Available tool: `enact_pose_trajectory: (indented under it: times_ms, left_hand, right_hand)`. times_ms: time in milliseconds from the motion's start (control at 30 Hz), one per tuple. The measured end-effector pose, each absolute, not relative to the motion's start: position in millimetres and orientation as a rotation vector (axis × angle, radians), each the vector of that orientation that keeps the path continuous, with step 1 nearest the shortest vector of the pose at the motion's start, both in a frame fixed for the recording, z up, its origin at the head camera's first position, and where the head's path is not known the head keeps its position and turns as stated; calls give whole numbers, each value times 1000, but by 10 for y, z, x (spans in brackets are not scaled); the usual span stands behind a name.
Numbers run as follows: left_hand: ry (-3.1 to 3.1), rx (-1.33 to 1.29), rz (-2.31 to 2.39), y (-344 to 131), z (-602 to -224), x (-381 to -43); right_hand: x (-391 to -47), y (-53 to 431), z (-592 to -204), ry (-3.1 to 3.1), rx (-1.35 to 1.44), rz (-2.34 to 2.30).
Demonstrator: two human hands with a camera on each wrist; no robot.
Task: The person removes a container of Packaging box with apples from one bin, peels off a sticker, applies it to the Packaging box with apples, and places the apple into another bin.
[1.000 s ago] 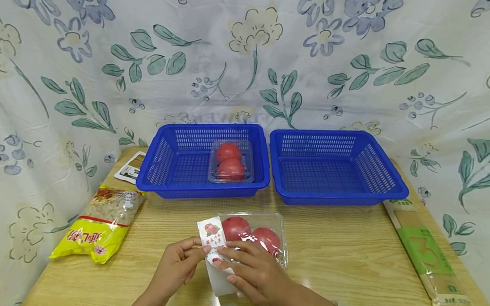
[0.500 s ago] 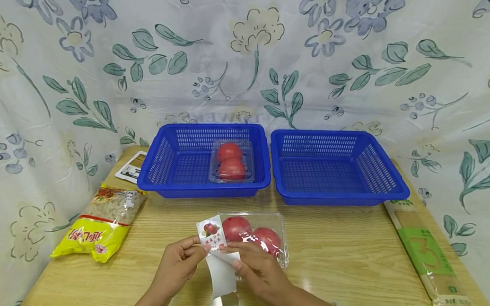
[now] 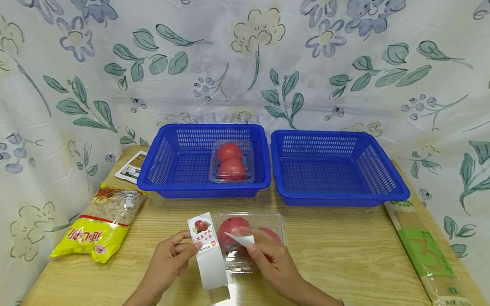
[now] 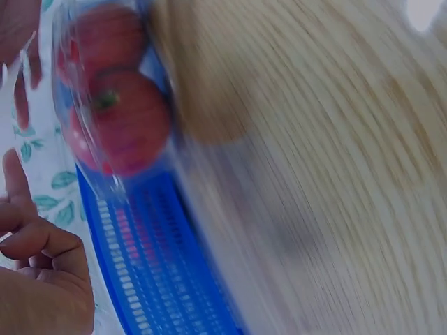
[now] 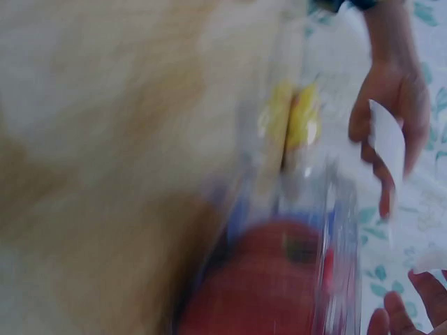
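Observation:
My left hand point(image 3: 169, 260) pinches a strip of printed labels point(image 3: 210, 264) by its edge; a fruit picture and red lettering show on the upper label, and blank white backing hangs below. Between thumb and fingers of my right hand point(image 3: 282, 266) is a peeled white sticker point(image 3: 242, 239), its corner pointing left. Just behind and below the hands, a clear plastic clamshell box point(image 3: 271, 217) with two round red fruits point(image 3: 233, 227) lies on the table, partly covered by the right hand. In the right wrist view the label strip point(image 5: 388, 143) curls in the left hand point(image 5: 398, 91).
Two blue baskets stand at the back: the left basket point(image 3: 175, 191) holds another clear box of red fruits point(image 3: 231, 161), the right basket point(image 3: 337, 196) is beside it. A yellow food bag point(image 3: 98, 225) lies left, a noodle packet point(image 3: 427, 254) right, and a white-framed card point(image 3: 131, 168) behind the bag.
The right hand has peeled a label off the strip and moved right with it. The left hand has shifted slightly left with the strip, so the hands are now apart.

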State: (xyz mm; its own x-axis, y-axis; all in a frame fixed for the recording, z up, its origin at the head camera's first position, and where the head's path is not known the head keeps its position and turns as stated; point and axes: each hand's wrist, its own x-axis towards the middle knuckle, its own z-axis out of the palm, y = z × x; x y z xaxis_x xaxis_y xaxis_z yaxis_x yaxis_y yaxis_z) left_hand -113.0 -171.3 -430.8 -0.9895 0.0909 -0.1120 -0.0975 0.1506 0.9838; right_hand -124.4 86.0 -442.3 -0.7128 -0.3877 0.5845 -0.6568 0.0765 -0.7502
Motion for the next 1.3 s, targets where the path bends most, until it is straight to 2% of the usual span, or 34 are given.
enact_pose_trajectory:
  times_ms: [200, 367, 800, 1067, 1167, 1300]
  left_hand:
    - [2246, -194, 1833, -1941, -4345, -1255]
    - [2270, -176, 1630, -2099, -4447, -1333]
    - [2556, -119, 1299, -2127, -4650, -1485]
    - [2907, -153, 982, -2061, -4501, -1469]
    - [2996, -102, 1158, -1880, -4322, -1468]
    - [2812, 44, 1515, -1531, -4101, -1519]
  right_hand:
    - [-1421, 969, -4401, -1973, 1000, 1036]
    - [-1496, 1043, -4435, -1951, 884, 764]
    - [-1515, 1088, -4544, -1977, 868, 667]
    - [-1511, 1088, -4583, -1967, 882, 661]
    - [-1523, 1079, -4581, -1944, 889, 652]
    - [-1538, 1062, -4568, -1908, 899, 651]
